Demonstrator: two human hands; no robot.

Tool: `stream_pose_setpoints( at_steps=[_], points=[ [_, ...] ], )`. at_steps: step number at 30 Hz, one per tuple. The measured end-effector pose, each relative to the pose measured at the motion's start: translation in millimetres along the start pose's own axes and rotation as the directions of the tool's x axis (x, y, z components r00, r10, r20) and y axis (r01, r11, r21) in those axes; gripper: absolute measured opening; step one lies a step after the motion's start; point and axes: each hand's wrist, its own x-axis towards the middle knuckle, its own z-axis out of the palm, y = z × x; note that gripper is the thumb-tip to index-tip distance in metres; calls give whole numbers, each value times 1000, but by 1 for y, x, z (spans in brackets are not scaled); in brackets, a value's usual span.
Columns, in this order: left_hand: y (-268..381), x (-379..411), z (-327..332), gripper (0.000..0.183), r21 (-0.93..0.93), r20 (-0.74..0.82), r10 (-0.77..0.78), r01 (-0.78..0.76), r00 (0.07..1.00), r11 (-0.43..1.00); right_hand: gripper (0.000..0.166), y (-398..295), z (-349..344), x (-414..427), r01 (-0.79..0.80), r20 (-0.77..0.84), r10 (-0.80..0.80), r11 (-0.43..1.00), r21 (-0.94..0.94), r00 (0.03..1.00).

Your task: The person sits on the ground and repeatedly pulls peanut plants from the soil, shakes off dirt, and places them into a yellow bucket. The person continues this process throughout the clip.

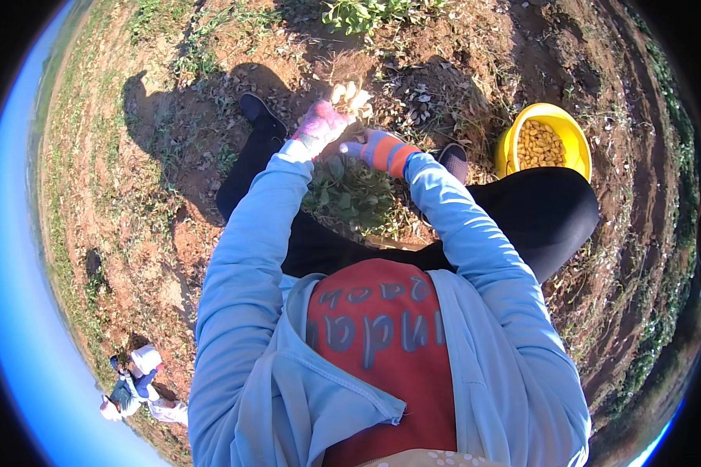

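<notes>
My left hand (321, 125), in a pink glove, is closed around a peanut plant just below its pods. A cluster of pale peanut pods (351, 100) shows above that fist, with thin roots beyond it. Close below and to the right is my right hand (380, 152), in an orange and grey glove. Its fingers reach towards the plant's stems; whether they grip anything is hard to see. Green peanut leaves (353, 195) lie under both hands, between my legs, partly in shadow.
By my right knee stands a yellow bucket (578, 137) with loose peanut pods (538, 146) inside. A leafy green plant (362, 14) grows ahead. Dry leaves and weeds litter the soil. Another person (131, 388) is bent low at the far left.
</notes>
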Motion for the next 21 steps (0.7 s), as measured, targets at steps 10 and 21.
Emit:
stream_pose_setpoints(
  at_steps=[10,21],
  points=[
    [156,-3,68,32,761,-316,-130,333,940,556,46,13,-36,20,310,-329,-143,785,537,933],
    [164,-11,89,22,753,-436,134,280,890,596,54,-5,1,57,214,-686,7,948,237,727]
  ],
)
